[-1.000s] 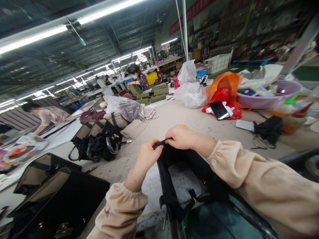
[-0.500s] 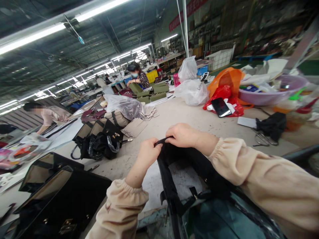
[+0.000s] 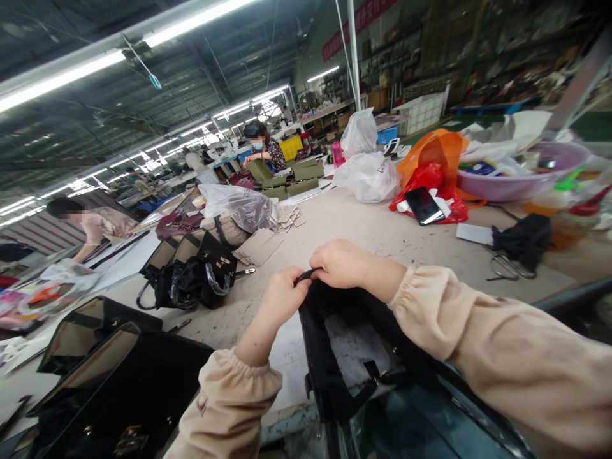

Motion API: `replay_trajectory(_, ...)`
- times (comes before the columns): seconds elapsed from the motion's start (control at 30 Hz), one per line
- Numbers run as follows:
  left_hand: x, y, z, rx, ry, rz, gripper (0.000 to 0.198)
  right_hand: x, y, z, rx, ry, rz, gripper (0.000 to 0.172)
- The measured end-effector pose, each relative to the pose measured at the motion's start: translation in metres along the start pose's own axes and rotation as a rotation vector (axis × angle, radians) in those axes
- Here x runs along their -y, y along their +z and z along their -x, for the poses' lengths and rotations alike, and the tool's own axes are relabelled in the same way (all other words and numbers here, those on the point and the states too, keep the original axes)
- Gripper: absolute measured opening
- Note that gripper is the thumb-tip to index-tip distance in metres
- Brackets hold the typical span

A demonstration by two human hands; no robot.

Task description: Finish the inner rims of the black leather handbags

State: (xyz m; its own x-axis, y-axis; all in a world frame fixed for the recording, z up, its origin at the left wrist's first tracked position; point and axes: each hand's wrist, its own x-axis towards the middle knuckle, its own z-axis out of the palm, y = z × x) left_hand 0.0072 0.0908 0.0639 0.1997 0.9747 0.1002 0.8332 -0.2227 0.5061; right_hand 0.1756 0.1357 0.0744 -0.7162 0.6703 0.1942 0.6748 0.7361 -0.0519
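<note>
A black bag (image 3: 329, 363) with an open top stands before me at the table's front edge, its near part wrapped in dark see-through plastic (image 3: 421, 414). My left hand (image 3: 283, 294) pinches the bag's far black rim between thumb and fingers. Just to its right, my right hand (image 3: 340, 264) is closed on the same edge, thumb and fingers pressed together. The two hands nearly touch. Inside the opening, a short black strap with a small metal fitting (image 3: 377, 376) shows. What lies under my fingertips is hidden.
Black handbags (image 3: 124, 382) stand at the near left, with more black bags (image 3: 191, 268) behind. Beige card pieces (image 3: 261, 247), a phone (image 3: 424, 206), scissors (image 3: 504, 266) and a purple basin (image 3: 516, 183) lie on the table. Co-workers (image 3: 268, 150) sit beyond and at the left (image 3: 102, 223).
My right hand has slid left along the black edge, closer to my left hand. The left hand stays nearly in place, still pinching; the bag has barely moved.
</note>
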Motion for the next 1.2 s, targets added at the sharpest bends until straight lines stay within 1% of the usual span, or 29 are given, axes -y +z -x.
replay_trajectory(0.07, 0.0, 0.0, 0.001, 0.004, 0.013, 0.014, 0.021, -0.001, 0.001, 0.0, -0.003, 0.003, -0.002, 0.03)
replay_trajectory(0.2, -0.001, 0.002, 0.0, -0.025, 0.005, -0.004, 0.028, -0.001, 0.001, -0.001, -0.006, -0.015, 0.001, 0.027)
replay_trajectory(0.37, -0.001, 0.002, -0.001, -0.026, 0.0, -0.044, 0.025, -0.002, 0.001, 0.0, -0.016, -0.02, -0.008, 0.026)
replay_trajectory(0.5, -0.003, 0.001, -0.001, -0.027, -0.046, -0.066, 0.022, -0.008, 0.002, 0.002, 0.031, 0.032, -0.066, 0.029)
replay_trajectory(0.6, -0.005, 0.0, -0.001, -0.024, -0.053, -0.077, 0.021, -0.012, 0.004, 0.002, 0.067, 0.061, -0.086, 0.033)
replay_trajectory(0.8, -0.004, 0.0, -0.002, -0.013, -0.065, -0.074, 0.02, -0.005, 0.004, -0.002, 0.061, 0.048, -0.035, 0.03)
replay_trajectory(0.9, -0.002, 0.0, -0.003, -0.005, -0.024, -0.064, 0.022, -0.003, 0.003, -0.003, 0.064, 0.059, -0.032, 0.031)
replay_trajectory(0.97, -0.001, 0.0, -0.004, -0.002, -0.01, -0.043, 0.023, -0.004, 0.001, -0.002, 0.068, 0.075, -0.033, 0.032)
replay_trajectory(1.1, -0.005, 0.0, -0.006, -0.015, -0.062, -0.078, 0.021, -0.012, -0.002, 0.002, 0.111, 0.078, -0.052, 0.036)
replay_trajectory(1.2, -0.007, 0.001, -0.006, -0.031, -0.08, -0.101, 0.021, -0.017, -0.005, 0.005, 0.156, 0.076, -0.084, 0.036)
